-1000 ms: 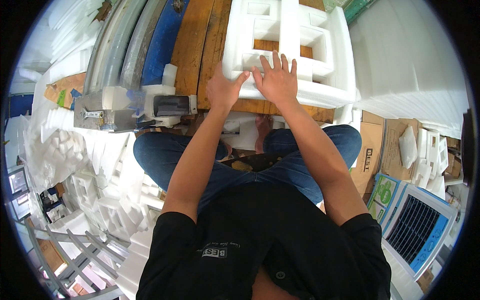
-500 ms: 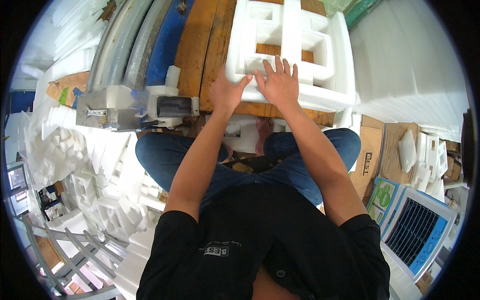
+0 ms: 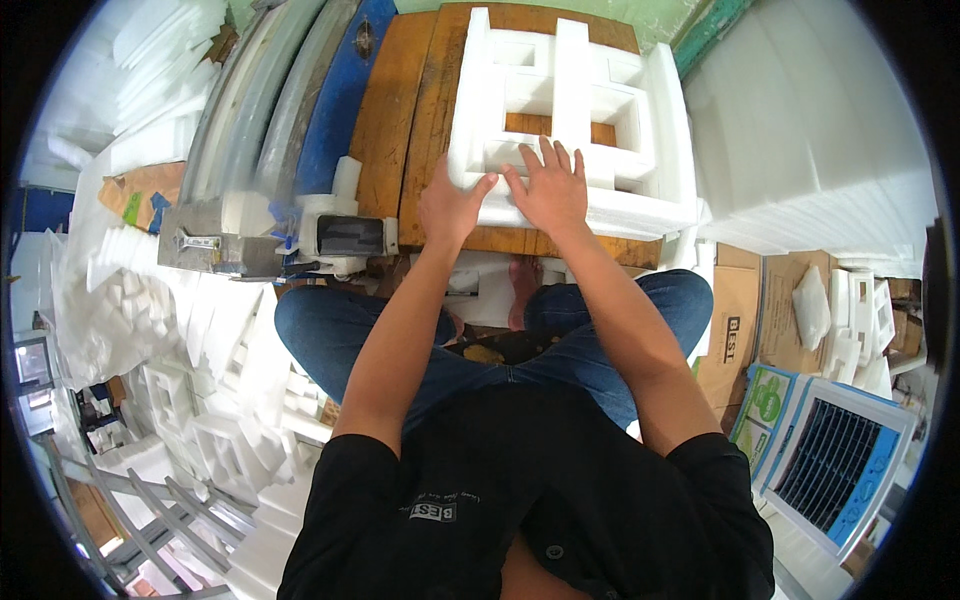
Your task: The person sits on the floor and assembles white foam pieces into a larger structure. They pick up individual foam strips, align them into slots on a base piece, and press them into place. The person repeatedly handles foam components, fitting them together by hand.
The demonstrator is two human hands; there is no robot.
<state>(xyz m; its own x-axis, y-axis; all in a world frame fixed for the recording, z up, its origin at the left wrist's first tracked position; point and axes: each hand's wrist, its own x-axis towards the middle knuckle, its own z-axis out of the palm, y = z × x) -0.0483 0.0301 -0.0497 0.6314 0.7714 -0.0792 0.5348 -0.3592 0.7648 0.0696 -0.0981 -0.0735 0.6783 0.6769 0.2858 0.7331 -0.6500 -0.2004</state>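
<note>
A white foam packing frame (image 3: 572, 90) with several rectangular openings lies on the brown wooden bench top (image 3: 420, 110). My left hand (image 3: 453, 205) grips its near left corner, the fingers along the outer side and partly hidden, the thumb stretched over the near edge. My right hand (image 3: 552, 192) rests flat on the near side of the frame, just right of the left thumb. Its fingers are spread and point away from me, over the middle bar and the openings beside it.
Left of the bench top stand long grey rollers (image 3: 265, 110) and a blue metal rail (image 3: 345, 100). White foam sheets (image 3: 810, 130) are stacked at the right. Nearer right are cardboard (image 3: 728, 320) and a boxed appliance (image 3: 835, 465). Foam pieces (image 3: 215, 430) pile up at the left.
The view has tilted slightly, so the bench and frame appear lower and more of the far end shows. Both hands keep nearly the same places on the foam frame.
</note>
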